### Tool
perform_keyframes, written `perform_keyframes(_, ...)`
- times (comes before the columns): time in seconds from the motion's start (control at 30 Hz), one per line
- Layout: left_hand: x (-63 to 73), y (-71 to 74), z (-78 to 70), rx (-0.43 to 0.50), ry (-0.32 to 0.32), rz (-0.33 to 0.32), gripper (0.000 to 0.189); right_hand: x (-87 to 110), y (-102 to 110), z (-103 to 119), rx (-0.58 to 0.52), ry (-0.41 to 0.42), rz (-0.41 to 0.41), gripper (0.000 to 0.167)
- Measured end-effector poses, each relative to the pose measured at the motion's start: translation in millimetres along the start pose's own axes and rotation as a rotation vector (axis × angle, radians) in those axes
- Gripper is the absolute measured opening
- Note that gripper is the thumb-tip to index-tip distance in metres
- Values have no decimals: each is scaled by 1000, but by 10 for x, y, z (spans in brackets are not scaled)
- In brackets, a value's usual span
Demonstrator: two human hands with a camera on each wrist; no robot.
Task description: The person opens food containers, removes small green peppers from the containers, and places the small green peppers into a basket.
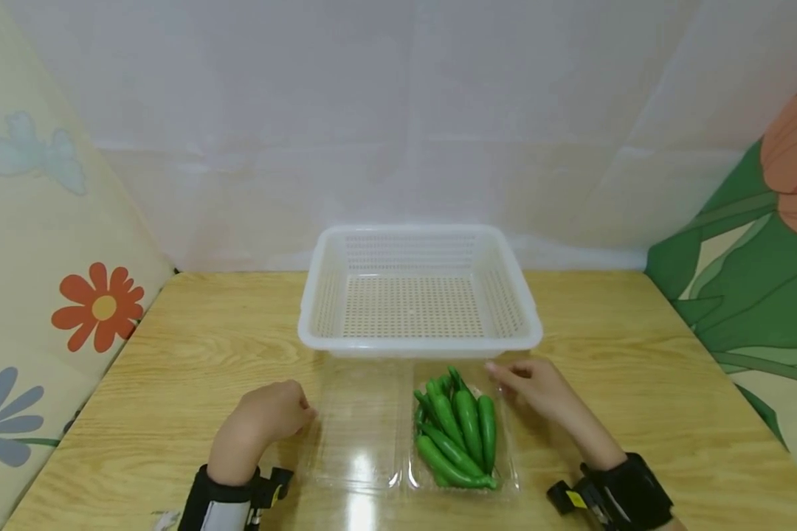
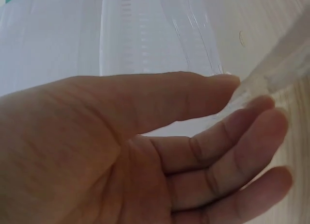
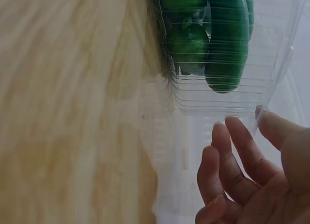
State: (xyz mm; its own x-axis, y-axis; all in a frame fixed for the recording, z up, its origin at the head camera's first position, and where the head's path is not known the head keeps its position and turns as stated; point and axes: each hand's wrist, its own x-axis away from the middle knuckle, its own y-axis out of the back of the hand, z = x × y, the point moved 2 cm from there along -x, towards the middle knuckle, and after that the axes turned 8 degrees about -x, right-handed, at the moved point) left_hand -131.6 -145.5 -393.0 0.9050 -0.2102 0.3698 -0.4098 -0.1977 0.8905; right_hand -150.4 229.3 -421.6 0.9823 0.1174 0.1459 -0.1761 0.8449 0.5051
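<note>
Sitting just on the near side of the basket (image 1: pixel 412 344), before its right half, the clear box (image 1: pixel 507 464) holds a heap of green peppers (image 1: pixel 458 435). I see its lid (image 1: pixel 359 428) folded out before the basket's left half. I have the left hand (image 1: pixel 272 413) near the basket's front left corner: thumb and forefinger almost closed, pinching the lid's outer edge, the other fingers loosely bent. I have the right hand (image 1: pixel 534 383) near the basket's front right corner: its thumb tip touches the box's rim, while the fingers are half bent with a small gap to the thumb, tips just beside the box's wall; I cannot tell whether they grip it. Black bands (image 1: pixel 627 490) wrap both wrists. Under the basket, which is white and slotted, I get a wood-grain table (image 1: pixel 604 317). Behind the basket hangs a pale cloth (image 1: pixel 405 110). Well to its left I see a flowered panel (image 1: pixel 20 243), and well to its right a leafy panel (image 1: pixel 737 280).
</note>
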Motion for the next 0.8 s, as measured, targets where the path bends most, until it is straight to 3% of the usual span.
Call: perform_keyframes(0.8,-75,-59,-15,-75,12,-81,48,-112,-45,-26,5,37,47,42)
